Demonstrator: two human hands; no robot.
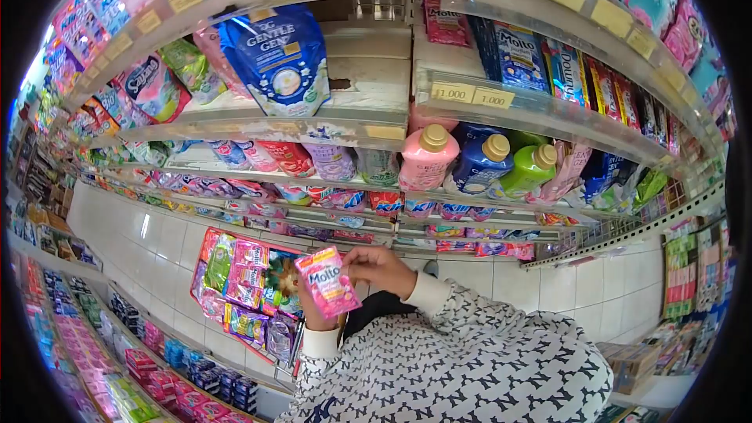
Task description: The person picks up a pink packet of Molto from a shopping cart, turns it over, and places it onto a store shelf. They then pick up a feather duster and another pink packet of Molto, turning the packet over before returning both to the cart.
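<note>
A pink Molto sachet (327, 282) is held up in front of my body, its printed face towards me. My left hand (312, 315) grips it from behind and below, with most of its fingers hidden by the sachet. My right hand (384, 269) pinches the sachet's upper right edge between bent fingers. Just left of my hands stands a red-rimmed shopping cart (205, 244). Inside it lie pink Molto packs (249, 266), a green pack (220, 261) and purple packs (280, 335).
Ahead are shelves (376, 131) with a blue Gentle Gen pouch (278, 63). Pink (428, 158), blue (481, 163) and green bottles (528, 170) stand below. Hanging sachets (517, 55) fill the upper right. Another stocked shelf (157, 360) runs along the lower left, beside the tiled floor (133, 251).
</note>
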